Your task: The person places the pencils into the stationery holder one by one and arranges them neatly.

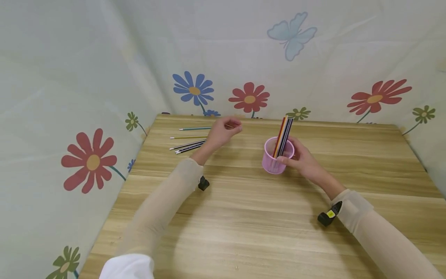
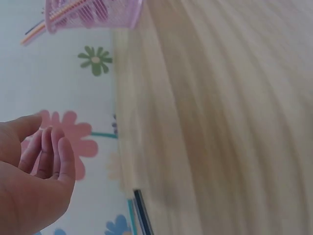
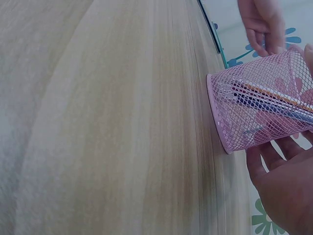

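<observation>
A pink mesh pencil cup (image 1: 273, 164) stands on the table, and my right hand (image 1: 303, 161) grips its right side, thumb near the rim and fingers around the back. Several pencils (image 1: 283, 135) lean inside it, orange, red and dark striped ones among them. In the right wrist view the cup (image 3: 259, 103) shows the pencils through its mesh. My left hand (image 1: 223, 131) hovers left of the cup with loosely bent fingers; nothing shows between them in the left wrist view. Beneath and left of that hand lie several loose pencils (image 1: 188, 137), green, yellow and dark, partly hidden by the hand and wrist.
The wood-grain table (image 1: 244, 224) reaches back to a pale curtain (image 1: 223, 46) printed with flowers and a butterfly. Another curtain side runs along the left table edge. Small black cameras (image 1: 203, 183) are strapped at both wrists.
</observation>
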Available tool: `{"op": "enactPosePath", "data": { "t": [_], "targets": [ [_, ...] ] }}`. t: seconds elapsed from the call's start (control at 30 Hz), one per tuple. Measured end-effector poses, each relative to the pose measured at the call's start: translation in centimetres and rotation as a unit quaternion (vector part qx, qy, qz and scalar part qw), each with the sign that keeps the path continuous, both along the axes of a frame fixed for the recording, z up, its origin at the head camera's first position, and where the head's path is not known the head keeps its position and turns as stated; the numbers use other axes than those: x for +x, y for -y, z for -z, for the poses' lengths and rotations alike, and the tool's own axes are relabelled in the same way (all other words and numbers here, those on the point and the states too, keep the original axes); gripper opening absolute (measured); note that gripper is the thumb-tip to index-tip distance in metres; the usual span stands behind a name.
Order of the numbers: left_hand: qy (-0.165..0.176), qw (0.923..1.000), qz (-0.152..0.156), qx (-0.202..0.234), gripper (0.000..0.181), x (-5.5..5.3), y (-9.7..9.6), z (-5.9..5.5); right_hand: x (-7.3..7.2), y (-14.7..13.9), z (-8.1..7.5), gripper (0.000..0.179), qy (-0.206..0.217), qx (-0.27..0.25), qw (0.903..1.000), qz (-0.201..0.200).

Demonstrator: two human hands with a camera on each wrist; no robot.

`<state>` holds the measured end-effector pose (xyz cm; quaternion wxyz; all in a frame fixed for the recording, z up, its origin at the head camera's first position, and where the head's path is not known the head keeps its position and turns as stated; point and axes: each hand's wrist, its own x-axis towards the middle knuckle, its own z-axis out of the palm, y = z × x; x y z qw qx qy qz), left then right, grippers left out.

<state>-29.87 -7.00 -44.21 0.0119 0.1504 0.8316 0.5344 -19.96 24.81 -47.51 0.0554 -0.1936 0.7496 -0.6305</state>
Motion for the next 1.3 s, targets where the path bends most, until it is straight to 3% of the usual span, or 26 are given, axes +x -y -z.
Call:
{"op": "enactPosePath", "data": {
  "t": [0.3, 0.47, 0.6, 0.93, 1.3],
  "targets": [
    [0.013, 0.9968, -0.053, -0.058, 0.024, -0.1, 4.5, 2.3, 0.0, 0.0, -0.2, 0.070, 0.003, 0.009, 1.0000, 0.001],
    [0.008, 0.9947, -0.056, -0.086, 0.024, -0.6, 7.0, 3.6, 0.0, 0.0, -0.2, 0.070, 0.006, 0.010, 0.9999, 0.001],
    [0.007, 0.9929, -0.058, -0.104, 0.023, -0.7, 8.1, 3.8, -0.1, 0.0, -0.1, 0.070, 0.009, 0.007, 0.9999, 0.004],
    [0.013, 0.9857, -0.037, -0.164, 0.019, -0.8, 7.7, 3.4, -0.2, -0.1, 0.1, 0.072, 0.009, 0.008, 0.9999, 0.007],
    [-0.004, 0.9771, -0.014, -0.212, 0.015, -1.3, 6.6, 3.4, -0.2, -0.2, 0.0, 0.071, 0.007, 0.006, 1.0000, 0.000]
  ]
}}
